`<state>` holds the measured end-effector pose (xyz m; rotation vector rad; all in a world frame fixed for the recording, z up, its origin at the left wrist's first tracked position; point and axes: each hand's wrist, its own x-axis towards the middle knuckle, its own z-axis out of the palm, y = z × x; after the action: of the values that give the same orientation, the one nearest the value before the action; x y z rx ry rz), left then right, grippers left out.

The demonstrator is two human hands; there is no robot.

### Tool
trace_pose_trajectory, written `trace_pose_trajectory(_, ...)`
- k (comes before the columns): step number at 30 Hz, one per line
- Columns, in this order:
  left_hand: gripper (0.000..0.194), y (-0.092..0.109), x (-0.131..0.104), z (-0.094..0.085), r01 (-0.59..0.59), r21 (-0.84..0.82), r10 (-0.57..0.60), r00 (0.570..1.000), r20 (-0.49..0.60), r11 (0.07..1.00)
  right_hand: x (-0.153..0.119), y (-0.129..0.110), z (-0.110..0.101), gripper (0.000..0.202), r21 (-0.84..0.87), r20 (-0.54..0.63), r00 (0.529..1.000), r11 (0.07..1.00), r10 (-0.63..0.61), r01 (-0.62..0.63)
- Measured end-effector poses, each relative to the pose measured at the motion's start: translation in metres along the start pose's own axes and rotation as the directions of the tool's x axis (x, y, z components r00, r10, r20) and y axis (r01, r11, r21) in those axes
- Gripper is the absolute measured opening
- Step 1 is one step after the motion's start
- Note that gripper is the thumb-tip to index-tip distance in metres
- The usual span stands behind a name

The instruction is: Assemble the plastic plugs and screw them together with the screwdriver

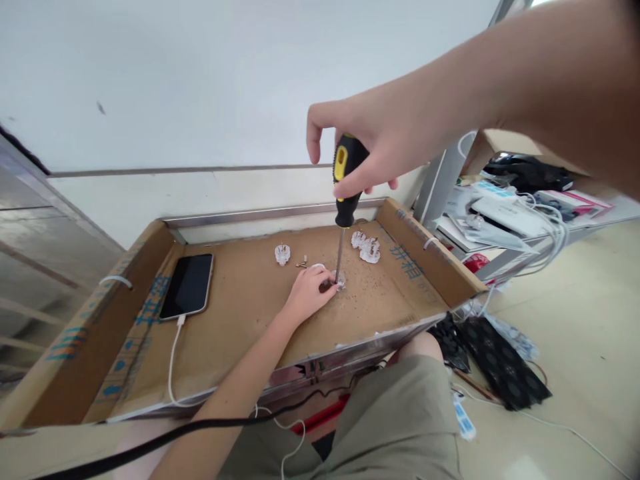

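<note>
The right hand (pixel 370 143) reaches in from the upper right on an outstretched bare arm, wrist bent downward, fingers (pixel 314 137) curled in a closed grip. The left hand (pixel 307 293) lies low, forearm extended forward, its fingers seemingly pinched together, though partly hidden.

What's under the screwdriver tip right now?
The screwdriver stands upright, its tip on a small clear plastic part pinned to the cardboard by the left hand. The screw itself is hidden.
</note>
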<state>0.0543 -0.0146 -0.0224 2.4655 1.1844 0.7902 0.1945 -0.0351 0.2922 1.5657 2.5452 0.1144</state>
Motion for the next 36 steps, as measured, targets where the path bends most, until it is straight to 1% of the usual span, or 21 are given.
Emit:
trace_pose_trajectory(1, 0.014, 0.0, 0.0, 0.0, 0.002, 0.002, -0.002, 1.0, 0.002, 1.0, 0.0, 0.0, 0.001, 0.047, -0.018, -0.011, 1.0, 1.0, 0.011, -0.011)
trace_pose_trajectory(3, 0.014, 0.0, 0.001, 0.001, 0.005, 0.004, -0.005, 1.0, 0.003, 1.0, 0.001, 0.0, 0.007, 0.043, -0.097, -0.09, 0.995, 0.994, 0.045, -0.054)
trace_pose_trajectory(5, 0.013, 0.0, 0.001, 0.001, 0.0, 0.004, 0.0, 1.0, 0.002, 1.0, 0.003, -0.002, 0.013, 0.046, -0.146, -0.198, 0.978, 0.985, 0.064, -0.094)
trace_pose_trajectory(7, 0.012, 0.0, 0.001, 0.0, -0.008, 0.004, 0.008, 1.0, 0.001, 1.0, 0.006, -0.005, 0.016, 0.049, -0.19, -0.283, 0.958, 0.976, 0.047, -0.104)
trace_pose_trajectory(9, 0.012, 0.0, 0.001, 0.0, -0.009, 0.008, 0.009, 1.0, 0.001, 1.0, 0.009, -0.007, 0.012, 0.051, -0.197, -0.268, 0.963, 0.977, 0.023, -0.078)
trace_pose_trajectory(10, 0.012, 0.0, 0.001, 0.0, -0.006, 0.012, 0.006, 1.0, 0.001, 1.0, 0.011, -0.007, 0.009, 0.052, -0.188, -0.227, 0.974, 0.981, 0.012, -0.056)
trace_pose_trajectory(12, 0.012, 0.001, 0.001, 0.0, -0.003, 0.019, 0.003, 1.0, 0.005, 1.0, 0.011, -0.005, 0.001, 0.055, -0.15, -0.09, 0.996, 0.989, -0.023, 0.009)
trace_pose_trajectory(13, 0.011, 0.001, 0.001, 0.0, -0.002, 0.021, 0.002, 1.0, 0.006, 1.0, 0.011, -0.003, -0.001, 0.057, -0.129, -0.037, 0.999, 0.991, -0.037, 0.032)
trace_pose_trajectory(14, 0.011, 0.001, 0.001, 0.0, -0.003, 0.023, 0.003, 1.0, 0.008, 1.0, 0.009, -0.002, -0.002, 0.055, -0.115, -0.018, 0.999, 0.993, -0.039, 0.037)
trace_pose_trajectory(16, 0.01, 0.001, 0.001, 0.001, -0.004, 0.025, 0.003, 1.0, 0.01, 1.0, 0.003, 0.0, 0.0, 0.045, -0.089, -0.049, 0.999, 0.996, -0.023, 0.018)
trace_pose_trajectory(17, 0.01, 0.0, 0.001, 0.001, -0.006, 0.024, 0.005, 1.0, 0.011, 1.0, 0.0, 0.0, 0.004, 0.042, -0.086, -0.099, 0.995, 0.996, 0.002, -0.011)
trace_pose_trajectory(19, 0.009, 0.0, 0.001, 0.001, -0.012, 0.021, 0.012, 1.0, 0.009, 1.0, -0.005, -0.001, 0.013, 0.043, -0.107, -0.216, 0.975, 0.991, 0.057, -0.082)
trace_pose_trajectory(22, 0.009, -0.001, 0.0, 0.002, -0.022, 0.025, 0.022, 1.0, 0.005, 0.999, -0.006, -0.005, 0.021, 0.049, -0.163, -0.324, 0.943, 0.977, 0.078, -0.137)
trace_pose_trajectory(23, 0.01, -0.001, 0.0, 0.002, -0.024, 0.03, 0.024, 1.0, 0.005, 0.999, -0.004, -0.005, 0.021, 0.048, -0.161, -0.327, 0.943, 0.98, 0.06, -0.118)
trace_pose_trajectory(25, 0.01, 0.0, 0.0, 0.001, -0.028, 0.04, 0.028, 1.0, 0.009, 0.999, -0.001, -0.002, 0.018, 0.045, -0.119, -0.29, 0.957, 0.991, 0.018, -0.054)
trace_pose_trajectory(28, 0.01, 0.001, -0.001, 0.001, -0.033, 0.045, 0.033, 0.999, 0.014, 0.998, 0.002, 0.005, 0.013, 0.053, -0.01, -0.196, 0.979, 0.999, -0.054, 0.054)
trace_pose_trajectory(30, 0.011, 0.001, -0.001, 0.001, -0.034, 0.049, 0.033, 0.999, 0.016, 0.998, 0.001, 0.009, 0.014, 0.05, 0.051, -0.182, 0.979, 0.994, -0.088, 0.099)
trace_pose_trajectory(31, 0.011, 0.001, -0.001, 0.001, -0.032, 0.052, 0.031, 0.999, 0.015, 0.998, 0.0, 0.009, 0.016, 0.044, 0.073, -0.201, 0.974, 0.989, -0.109, 0.125)
trace_pose_trajectory(33, 0.013, 0.001, -0.001, 0.002, -0.026, 0.055, 0.025, 1.0, 0.011, 0.998, -0.003, 0.008, 0.022, 0.031, 0.1, -0.288, 0.95, 0.982, -0.123, 0.157)
trace_pose_trajectory(35, 0.015, 0.001, 0.0, 0.003, -0.017, 0.06, 0.017, 1.0, 0.006, 0.998, -0.005, 0.005, 0.029, 0.027, 0.133, -0.377, 0.922, 0.981, -0.084, 0.144)
trace_pose_trajectory(36, 0.016, 0.001, 0.001, 0.004, -0.013, 0.066, 0.013, 1.0, 0.004, 0.998, -0.005, 0.003, 0.032, 0.029, 0.138, -0.411, 0.91, 0.984, -0.045, 0.111)
